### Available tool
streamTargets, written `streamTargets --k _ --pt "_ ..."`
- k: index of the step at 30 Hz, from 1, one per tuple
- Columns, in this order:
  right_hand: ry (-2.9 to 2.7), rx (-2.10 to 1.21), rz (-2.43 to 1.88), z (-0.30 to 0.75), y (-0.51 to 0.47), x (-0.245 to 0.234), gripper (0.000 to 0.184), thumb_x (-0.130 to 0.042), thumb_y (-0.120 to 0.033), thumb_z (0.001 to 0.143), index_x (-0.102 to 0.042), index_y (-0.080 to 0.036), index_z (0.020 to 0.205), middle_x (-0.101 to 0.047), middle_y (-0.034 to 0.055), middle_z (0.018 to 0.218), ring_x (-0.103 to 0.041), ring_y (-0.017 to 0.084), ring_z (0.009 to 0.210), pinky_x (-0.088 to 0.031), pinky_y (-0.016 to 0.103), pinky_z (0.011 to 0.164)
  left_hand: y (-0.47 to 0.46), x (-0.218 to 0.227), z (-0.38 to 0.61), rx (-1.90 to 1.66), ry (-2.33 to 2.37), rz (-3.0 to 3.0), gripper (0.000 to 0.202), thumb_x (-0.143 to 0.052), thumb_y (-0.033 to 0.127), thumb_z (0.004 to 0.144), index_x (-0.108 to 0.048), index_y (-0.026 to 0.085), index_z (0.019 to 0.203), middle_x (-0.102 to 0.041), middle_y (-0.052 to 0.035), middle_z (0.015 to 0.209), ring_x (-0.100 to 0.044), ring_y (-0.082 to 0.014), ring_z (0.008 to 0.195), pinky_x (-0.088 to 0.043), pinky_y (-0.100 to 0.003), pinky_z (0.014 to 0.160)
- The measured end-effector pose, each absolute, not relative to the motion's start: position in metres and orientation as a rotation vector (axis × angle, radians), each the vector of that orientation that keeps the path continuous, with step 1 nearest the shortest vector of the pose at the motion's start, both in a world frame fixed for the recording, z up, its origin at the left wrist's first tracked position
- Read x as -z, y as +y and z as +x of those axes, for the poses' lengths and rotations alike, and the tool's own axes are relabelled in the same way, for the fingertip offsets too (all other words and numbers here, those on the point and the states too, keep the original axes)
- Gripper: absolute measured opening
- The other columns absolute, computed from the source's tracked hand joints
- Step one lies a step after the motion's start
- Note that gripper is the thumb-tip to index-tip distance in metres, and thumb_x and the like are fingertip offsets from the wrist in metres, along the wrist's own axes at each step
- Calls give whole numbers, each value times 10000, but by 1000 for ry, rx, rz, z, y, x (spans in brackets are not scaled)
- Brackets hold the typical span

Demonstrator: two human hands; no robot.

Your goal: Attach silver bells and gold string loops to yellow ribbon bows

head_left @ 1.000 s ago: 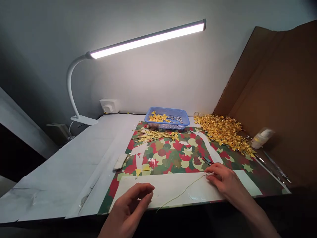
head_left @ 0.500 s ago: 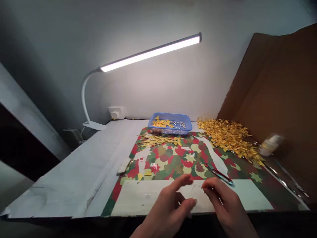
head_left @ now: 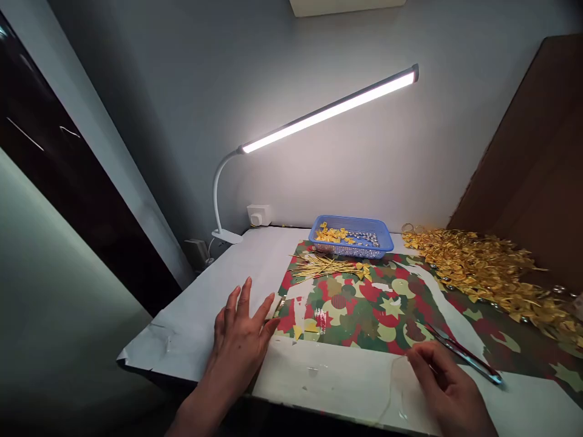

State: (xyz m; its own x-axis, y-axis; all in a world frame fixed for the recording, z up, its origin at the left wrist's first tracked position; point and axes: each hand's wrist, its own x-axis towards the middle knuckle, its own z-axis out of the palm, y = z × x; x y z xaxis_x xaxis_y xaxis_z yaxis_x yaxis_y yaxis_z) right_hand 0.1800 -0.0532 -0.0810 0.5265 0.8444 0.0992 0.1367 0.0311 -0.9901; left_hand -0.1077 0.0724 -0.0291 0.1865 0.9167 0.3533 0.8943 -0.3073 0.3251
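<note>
Pinched between the thumb and forefinger of my right hand (head_left: 449, 385) is a thin, clear thread (head_left: 390, 388), which hangs down over the pale strip at the table's front. My left hand (head_left: 241, 343) is spread palm down over the white tabletop, fingers apart, holding nothing. Its thumb and forefinger are beside a small whitish block (head_left: 274, 308), mostly hidden behind them. Just beyond my right hand lies a slim red-and-teal cutting tool (head_left: 467, 354).
A blue basket (head_left: 387, 243) holds yellow pieces and silvery beads. Before it lie thin golden stems (head_left: 319, 267) on a patterned sheet (head_left: 355, 312). Golden leaf-like strands (head_left: 492, 261) are heaped at right beside a cardboard panel (head_left: 523, 139). A lit lamp (head_left: 332, 112) overhangs the table.
My left hand has left my right hand's side and moved left to the whitish block. My right hand keeps its pinch. The view has turned left.
</note>
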Motion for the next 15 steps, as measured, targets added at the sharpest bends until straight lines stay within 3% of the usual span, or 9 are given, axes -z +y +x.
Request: streamTargets --k 9,15 --pt "-931 -628 -1487 180 -53 82 400 -665 -612 790 -628 -238 653 -547 -25 691 -522 136 653 -432 174 610 75 37 -107 -551 1908 2417 389 -484 327 959 -693 213 1266 -318 -190 1613 -182 -404 1495 -160 -676 1128" --pt "-845 -603 -1450 179 -53 81 471 -734 -652 693 -623 -214 560 -619 71 1025 -635 221 948 -524 187 648 74 36 -108 -721 1832 2286 431 -493 336 918 -689 172 1265 -360 -211 1589 -225 -425 1477 -166 -686 1119"
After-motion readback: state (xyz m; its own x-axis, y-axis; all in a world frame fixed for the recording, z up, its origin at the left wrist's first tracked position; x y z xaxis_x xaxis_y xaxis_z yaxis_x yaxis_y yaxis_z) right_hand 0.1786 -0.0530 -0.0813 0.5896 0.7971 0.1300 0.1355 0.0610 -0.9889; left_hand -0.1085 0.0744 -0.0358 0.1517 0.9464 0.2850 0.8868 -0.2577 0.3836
